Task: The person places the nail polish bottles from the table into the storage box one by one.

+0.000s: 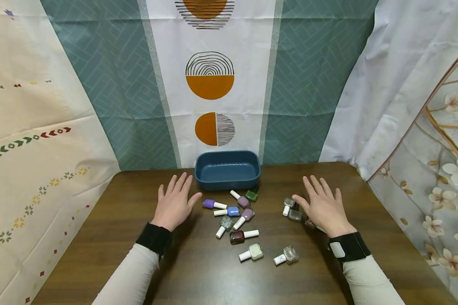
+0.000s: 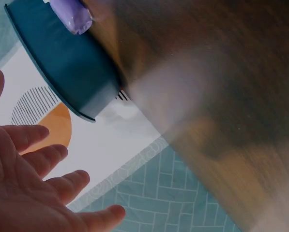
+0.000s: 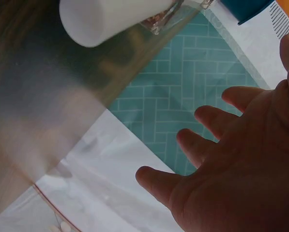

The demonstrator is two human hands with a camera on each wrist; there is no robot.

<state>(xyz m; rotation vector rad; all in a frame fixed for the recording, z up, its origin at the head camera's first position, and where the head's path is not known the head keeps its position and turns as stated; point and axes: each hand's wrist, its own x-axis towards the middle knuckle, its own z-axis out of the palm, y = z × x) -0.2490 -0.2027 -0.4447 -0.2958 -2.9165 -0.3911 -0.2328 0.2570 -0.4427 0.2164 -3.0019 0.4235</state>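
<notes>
My left hand [image 1: 174, 204] is spread flat over the table's left side, fingers straight and holding nothing. A purple nail polish bottle [image 1: 208, 203] lies just right of its thumb. My right hand [image 1: 323, 207], also spread with straight fingers, hovers by a brown glittery bottle [image 1: 310, 223] that it partly covers. Close to that thumb are two grey glitter bottles [image 1: 295, 215]. Between the hands lie a blue bottle [image 1: 234, 211], a dark red one [image 1: 237, 237], a pale green one [image 1: 256, 251] and several others. In the left wrist view, the purple bottle [image 2: 72, 17] appears before the blue bin.
A blue rectangular bin [image 1: 227, 185] stands at the back edge of the brown table [image 1: 198, 275]. Beside its front right corner lies a green bottle [image 1: 251, 195]. A silver glitter bottle [image 1: 291, 254] lies nearer the front. Patterned curtains [image 1: 305, 84] hang behind and at both sides.
</notes>
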